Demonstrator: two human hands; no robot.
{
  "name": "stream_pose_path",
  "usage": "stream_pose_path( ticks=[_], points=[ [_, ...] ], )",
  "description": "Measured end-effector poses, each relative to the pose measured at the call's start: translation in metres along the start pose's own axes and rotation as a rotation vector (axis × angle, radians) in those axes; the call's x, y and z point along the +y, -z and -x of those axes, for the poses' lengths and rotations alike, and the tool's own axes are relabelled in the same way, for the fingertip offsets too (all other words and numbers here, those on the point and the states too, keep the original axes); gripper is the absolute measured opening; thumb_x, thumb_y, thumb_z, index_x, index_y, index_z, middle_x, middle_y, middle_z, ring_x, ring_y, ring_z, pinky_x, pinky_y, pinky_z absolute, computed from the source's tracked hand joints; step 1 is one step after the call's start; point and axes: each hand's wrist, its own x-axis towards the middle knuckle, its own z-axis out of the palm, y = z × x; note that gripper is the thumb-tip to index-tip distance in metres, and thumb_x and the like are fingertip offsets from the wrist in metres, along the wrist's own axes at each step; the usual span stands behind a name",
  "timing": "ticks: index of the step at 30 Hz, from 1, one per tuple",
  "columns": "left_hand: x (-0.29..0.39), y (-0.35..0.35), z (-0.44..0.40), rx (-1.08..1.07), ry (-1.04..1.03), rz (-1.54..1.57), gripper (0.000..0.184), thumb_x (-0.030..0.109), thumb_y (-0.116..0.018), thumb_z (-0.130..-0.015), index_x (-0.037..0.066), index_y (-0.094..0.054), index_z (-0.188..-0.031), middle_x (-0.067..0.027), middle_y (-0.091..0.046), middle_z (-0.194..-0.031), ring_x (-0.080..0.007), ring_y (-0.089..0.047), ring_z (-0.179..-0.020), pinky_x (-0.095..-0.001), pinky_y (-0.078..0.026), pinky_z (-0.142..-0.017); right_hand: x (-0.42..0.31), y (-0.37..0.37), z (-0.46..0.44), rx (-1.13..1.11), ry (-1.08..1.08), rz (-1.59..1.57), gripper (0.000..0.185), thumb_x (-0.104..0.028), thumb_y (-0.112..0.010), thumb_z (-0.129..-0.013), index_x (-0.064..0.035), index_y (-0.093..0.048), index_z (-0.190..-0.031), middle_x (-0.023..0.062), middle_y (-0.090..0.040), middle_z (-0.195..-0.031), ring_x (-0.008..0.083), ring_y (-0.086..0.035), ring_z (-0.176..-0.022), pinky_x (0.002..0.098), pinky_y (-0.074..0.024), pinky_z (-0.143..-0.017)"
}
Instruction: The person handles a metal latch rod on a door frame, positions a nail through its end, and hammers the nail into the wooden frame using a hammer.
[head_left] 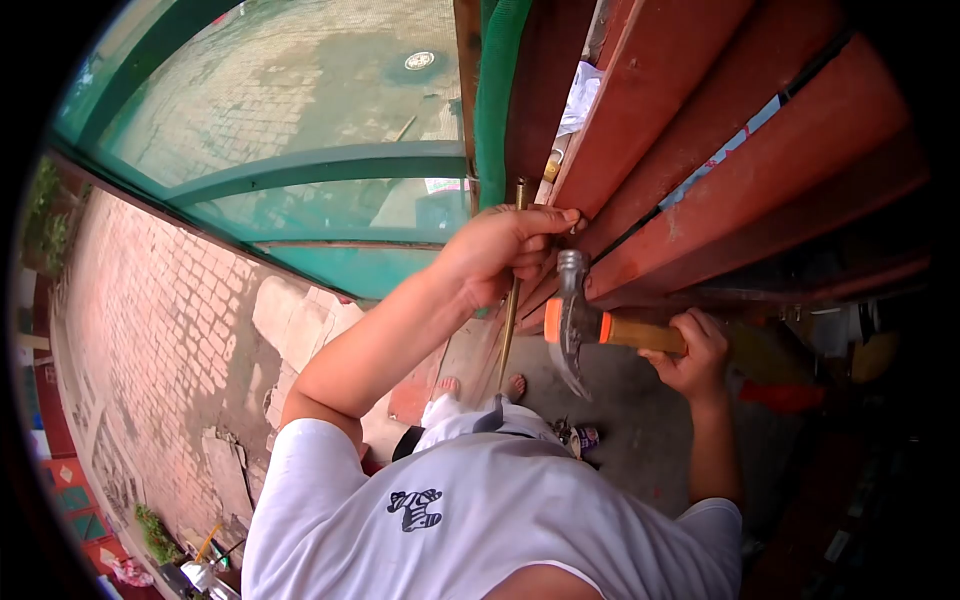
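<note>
My left hand (500, 245) is closed against the red wooden frame, thumb and forefinger pinched at its edge around something too small to make out. A thin brass-coloured rod (509, 335) runs past this hand, showing above and below it; whether the fingers also grip it is unclear. In my right hand (698, 355) is a claw hammer (640, 333), held by its wooden handle with an orange band near the head. The hammer's face points up, just below the left fingertips and apart from them, and its claw curves down.
Red wooden slats (690, 200) fill the upper right. A green-framed mesh door (320, 165) stands at the upper left, with brick paving (150, 300) beyond. A padlock (552, 165) hangs above my left hand. My feet are below on the floor, near a small can (587, 437).
</note>
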Motion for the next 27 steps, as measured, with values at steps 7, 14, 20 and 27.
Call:
stream_pose_path(
  ticks=[7,14,20,27],
  points=[
    [0.001,0.007,-0.006,-0.036,0.003,0.028,0.015,0.018,-0.063,-0.087,0.005,-0.062,-0.094,0.0094,-0.024,-0.048,-0.0049,-0.021,-0.043,-0.0217,-0.018,-0.044,0.004,-0.003,-0.006,0.008,-0.016,-0.004,0.050,-0.052,-0.073,-0.068,-0.0070,-0.051,-0.070,0.0086,-0.049,-0.064,0.0300,-0.052,-0.057,0.0376,-0.0414,-0.051],
    [0.000,0.003,-0.002,-0.015,-0.010,-0.007,0.016,0.019,-0.064,-0.086,0.005,-0.062,-0.094,0.0099,-0.024,-0.048,-0.0049,-0.021,-0.043,-0.0221,-0.019,-0.045,-0.002,-0.005,-0.002,-0.029,-0.119,-0.126,0.049,-0.049,-0.075,-0.068,-0.0055,-0.052,-0.073,0.0100,-0.052,-0.066,0.0311,-0.053,-0.058,0.0378,-0.0430,-0.052],
    [-0.004,0.003,-0.003,-0.029,-0.003,0.013,0.013,0.018,-0.064,-0.086,0.006,-0.063,-0.093,0.0107,-0.025,-0.049,-0.0047,-0.020,-0.043,-0.0212,-0.018,-0.044,-0.002,-0.009,0.003,-0.032,-0.101,-0.112,0.049,-0.049,-0.076,-0.066,-0.0071,-0.053,-0.073,0.0098,-0.054,-0.067,0.0298,-0.055,-0.060,0.0376,-0.0435,-0.052],
    [-0.001,0.003,-0.004,-0.029,-0.008,0.013,0.013,0.018,-0.063,-0.087,0.006,-0.062,-0.090,0.0105,-0.024,-0.048,-0.0048,-0.021,-0.043,-0.0212,-0.018,-0.044,-0.003,-0.013,0.003,-0.028,-0.180,-0.110,0.048,-0.048,-0.076,-0.067,-0.0074,-0.052,-0.071,0.0087,-0.051,-0.065,0.0301,-0.052,-0.057,0.0382,-0.0423,-0.052]
  ],
)
